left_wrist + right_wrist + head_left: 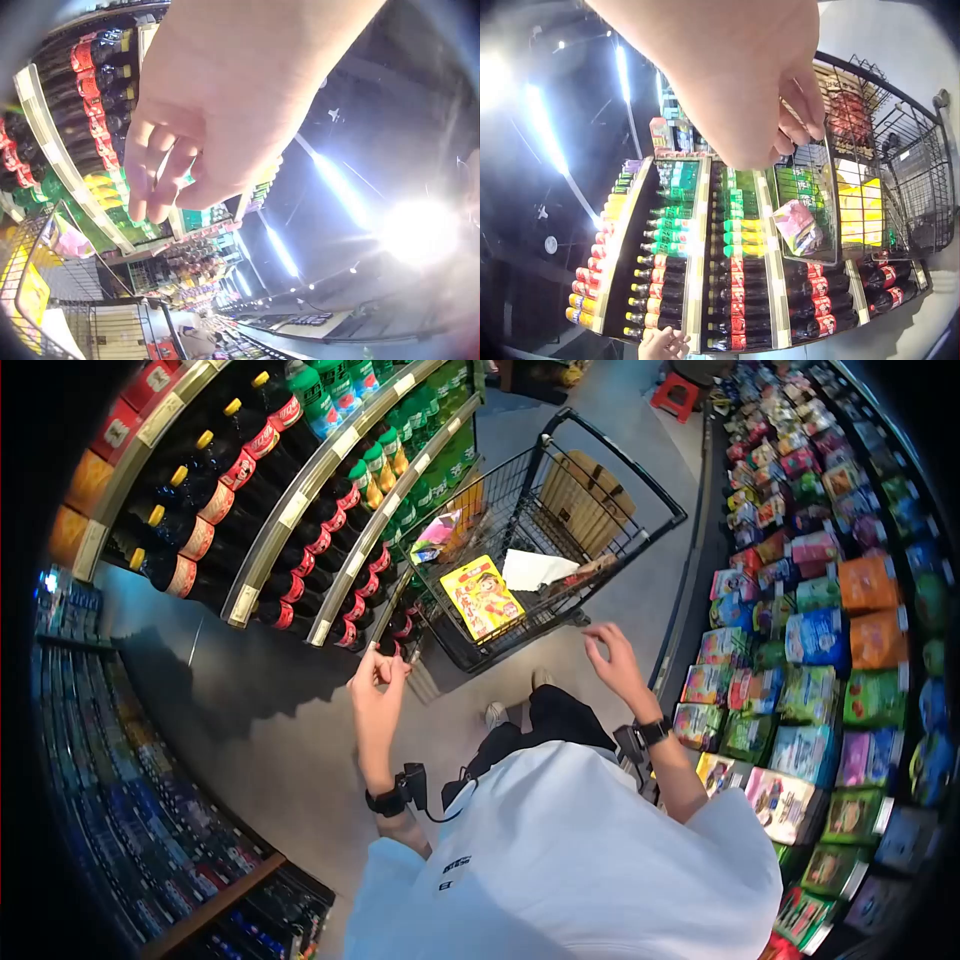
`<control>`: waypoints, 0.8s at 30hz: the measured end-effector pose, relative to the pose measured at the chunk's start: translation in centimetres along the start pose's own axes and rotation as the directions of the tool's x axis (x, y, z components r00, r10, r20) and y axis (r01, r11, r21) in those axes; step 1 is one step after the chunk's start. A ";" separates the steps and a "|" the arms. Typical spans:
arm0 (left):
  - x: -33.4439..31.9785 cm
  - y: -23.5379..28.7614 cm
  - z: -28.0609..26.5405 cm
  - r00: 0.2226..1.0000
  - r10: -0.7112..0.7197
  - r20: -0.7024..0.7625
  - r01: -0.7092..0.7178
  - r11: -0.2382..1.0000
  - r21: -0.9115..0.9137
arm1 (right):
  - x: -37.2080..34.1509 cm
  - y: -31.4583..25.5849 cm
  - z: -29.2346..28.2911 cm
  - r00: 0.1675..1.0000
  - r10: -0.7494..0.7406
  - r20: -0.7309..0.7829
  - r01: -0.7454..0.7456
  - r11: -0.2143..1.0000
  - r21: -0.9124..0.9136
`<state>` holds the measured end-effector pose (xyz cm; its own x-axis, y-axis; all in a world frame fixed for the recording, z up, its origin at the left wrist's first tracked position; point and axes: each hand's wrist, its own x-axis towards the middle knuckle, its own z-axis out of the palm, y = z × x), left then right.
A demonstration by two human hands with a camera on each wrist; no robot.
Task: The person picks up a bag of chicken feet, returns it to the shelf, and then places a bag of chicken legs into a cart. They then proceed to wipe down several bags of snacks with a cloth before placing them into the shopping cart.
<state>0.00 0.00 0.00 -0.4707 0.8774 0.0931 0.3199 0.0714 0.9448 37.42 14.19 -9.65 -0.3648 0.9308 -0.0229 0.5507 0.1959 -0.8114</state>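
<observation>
My left hand (380, 685) is raised in front of the drink shelves with its fingers loosely bent and nothing in them. To the right, my right hand (616, 665) hangs in the air near the cart, fingers relaxed and holding nothing. A black wire shopping cart (560, 620) stands just ahead of both hands. Inside it lie a yellow box (481, 597), a white packet (537, 570) and a pink-and-purple bag (437, 535). The right wrist view also shows a reddish bag (847, 112) in the cart.
Tiered shelves of cola bottles (215, 500) and green bottles (320, 405) rise at the left. Along the right runs a long display of snack bags (815, 635). Dark lower-left shelving (130, 790) borders the grey floor (250, 690). A red stool (676, 395) stands farther up the aisle.
</observation>
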 end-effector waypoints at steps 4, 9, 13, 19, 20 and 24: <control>1.9 -1.9 1.7 0.969 -0.057 -0.240 0.081 0.992 0.093 | 12.5 3.8 0.0 0.967 -0.235 0.096 0.251 0.943 -0.220; 0.3 1.1 3.6 0.826 -0.177 -0.536 0.361 0.895 0.261 | 24.9 14.1 2.7 0.784 -0.160 0.600 0.449 0.813 -0.370; -2.1 1.8 6.7 0.664 -0.354 -0.658 0.446 0.895 -0.032 | 28.4 17.7 2.9 0.682 -0.139 0.718 0.557 0.735 -0.387; -4.7 5.3 12.1 0.569 -0.319 -0.758 0.496 0.868 0.007 | 31.7 18.2 2.8 0.487 0.088 0.869 0.482 0.803 -0.352; -5.3 5.7 12.6 0.539 -0.318 -0.780 0.509 0.861 0.000 | 32.3 19.7 3.5 0.448 0.029 0.894 0.531 0.796 -0.292; -8.0 5.6 14.4 0.457 -0.328 -0.826 0.559 0.829 -0.020 | 33.9 15.5 1.1 0.526 -0.036 0.850 0.483 0.835 -0.264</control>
<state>17.40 0.18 0.00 -0.9999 -0.0142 -0.0079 -0.0143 0.5401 0.8415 32.77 48.49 -23.66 -0.8496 0.2200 -0.4793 0.4814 0.6948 -0.5344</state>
